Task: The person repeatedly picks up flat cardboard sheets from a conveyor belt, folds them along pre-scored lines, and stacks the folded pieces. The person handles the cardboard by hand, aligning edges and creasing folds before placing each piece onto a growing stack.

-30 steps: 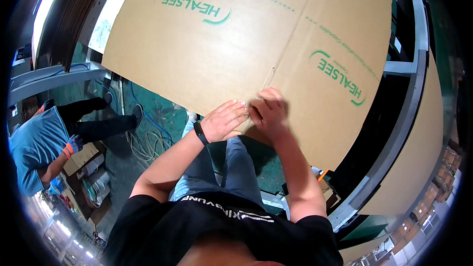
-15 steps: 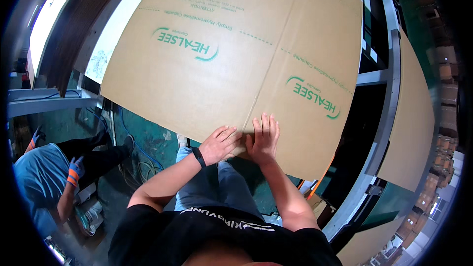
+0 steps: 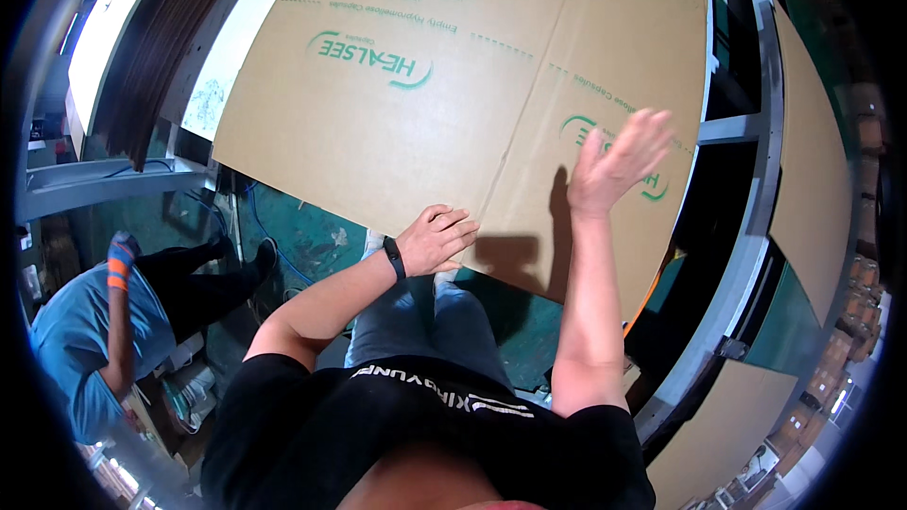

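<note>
Cardboard (image 3: 397, 132) looks light, stiff, bendable at its crease (image 3: 508, 146); best held at six o'clock, where left hand (image 3: 436, 239) rests, grip unclear; right hand (image 3: 619, 165) hovers toward three, fingers outstretched.

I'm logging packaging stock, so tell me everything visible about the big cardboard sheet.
The cardboard sheet is large, brown and smooth, apparently corrugated board, with green printing upside down to the wearer. A straight crease runs from its near edge toward the far side. It lies roughly flat, beside a grey metal frame on the right. The left hand rests on its near edge by the crease; the right hand is raised above it, casting a shadow.
</note>
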Available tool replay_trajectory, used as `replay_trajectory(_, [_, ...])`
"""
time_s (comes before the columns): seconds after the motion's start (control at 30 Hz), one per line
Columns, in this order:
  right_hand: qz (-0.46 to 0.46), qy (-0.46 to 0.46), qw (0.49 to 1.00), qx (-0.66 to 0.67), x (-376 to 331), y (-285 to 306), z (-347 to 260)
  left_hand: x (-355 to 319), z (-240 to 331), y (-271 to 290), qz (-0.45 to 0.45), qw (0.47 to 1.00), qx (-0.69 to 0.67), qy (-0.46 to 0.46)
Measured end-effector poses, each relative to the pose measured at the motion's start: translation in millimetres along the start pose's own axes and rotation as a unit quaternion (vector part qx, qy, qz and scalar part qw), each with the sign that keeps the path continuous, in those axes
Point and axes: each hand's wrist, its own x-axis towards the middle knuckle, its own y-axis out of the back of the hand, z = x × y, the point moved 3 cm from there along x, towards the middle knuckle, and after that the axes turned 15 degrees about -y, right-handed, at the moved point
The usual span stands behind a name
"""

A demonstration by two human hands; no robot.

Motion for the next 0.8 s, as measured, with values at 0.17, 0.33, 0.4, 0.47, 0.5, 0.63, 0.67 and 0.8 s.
replay_trajectory(0.17, [-0.116, -0.044, 0.989, -0.076, -50.3, -42.1, 77.9, 2.2, -4.3, -0.8, -0.034, 0.996, -0.037, 0.077])
replay_trajectory(0.33, [-0.139, -0.088, 0.984, -0.073, -34.9, -43.3, 68.3, 8.7, -2.5, 4.4, -0.045, 0.997, -0.026, 0.063])
replay_trajectory(0.4, [-0.078, -0.052, 0.995, 0.043, -10.5, -28.3, 37.3, 11.5, -4.5, 9.0, -0.06, 0.996, -0.017, 0.059])
replay_trajectory(0.47, [0.002, -0.002, 0.99, 0.143, 21.8, 11.8, -10.5, 9.8, -2.1, 8.4, -0.077, 0.995, -0.008, 0.059])
replay_trajectory(0.5, [0.053, 0.031, 0.981, 0.185, 32.6, 32.5, -33.1, 8.0, -0.9, 6.9, -0.083, 0.995, 0.0, 0.062])
replay_trajectory(0.63, [0.052, 0.015, 0.997, 0.057, 22.1, 14.2, -20.1, 13.8, 2.7, 14.5, -0.127, 0.99, 0.018, 0.054])
replay_trajectory(0.67, [-0.066, -0.022, 0.991, -0.117, -6.5, -33.8, 20.9, 16.8, 2.6, 18.3, -0.12, 0.991, 0.023, 0.047])
replay_trajectory(0.8, [-0.115, -0.043, 0.989, -0.082, -41.0, -43.2, 57.7, 16.8, 13.7, 6.0, -0.137, 0.989, 0.059, 0.024])
